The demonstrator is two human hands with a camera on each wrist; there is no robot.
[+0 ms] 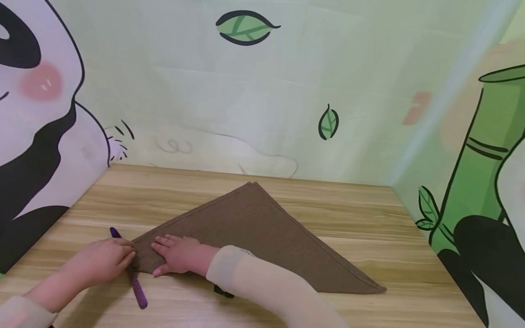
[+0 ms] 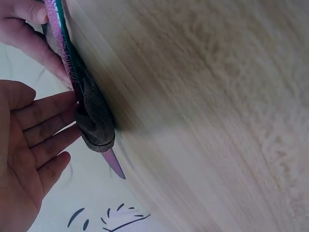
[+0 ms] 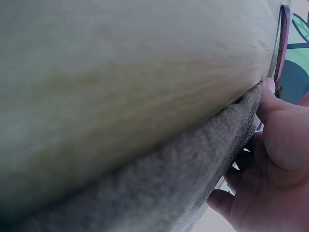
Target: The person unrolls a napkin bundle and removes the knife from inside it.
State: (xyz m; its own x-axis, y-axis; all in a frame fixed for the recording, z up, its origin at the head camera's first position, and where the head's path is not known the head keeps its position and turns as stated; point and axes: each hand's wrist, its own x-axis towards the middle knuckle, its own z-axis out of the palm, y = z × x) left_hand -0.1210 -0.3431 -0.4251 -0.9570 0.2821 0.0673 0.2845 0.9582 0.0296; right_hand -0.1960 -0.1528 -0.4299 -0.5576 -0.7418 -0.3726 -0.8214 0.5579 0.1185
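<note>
A brown cloth [image 1: 254,237], folded into a large triangle, lies on the table with its long side toward me. At its left corner is a slim purple table knife [image 1: 139,291] with a glittery handle. In the left wrist view the cloth corner wraps over the middle of the knife, and the pointed tip [image 2: 115,166] sticks out beyond it. My left hand [image 1: 102,259] touches that wrapped corner with nearly straight fingers [image 2: 48,128]. Just to the right, my right hand [image 1: 178,255] rests spread on the cloth, its thumb [image 3: 268,96] at the near edge.
The wood-grain table [image 1: 348,255] meets a pale green wall [image 1: 184,91] at the back. Panda and bamboo drawings cover the side walls. A small black object [image 1: 223,291] shows under the right sleeve.
</note>
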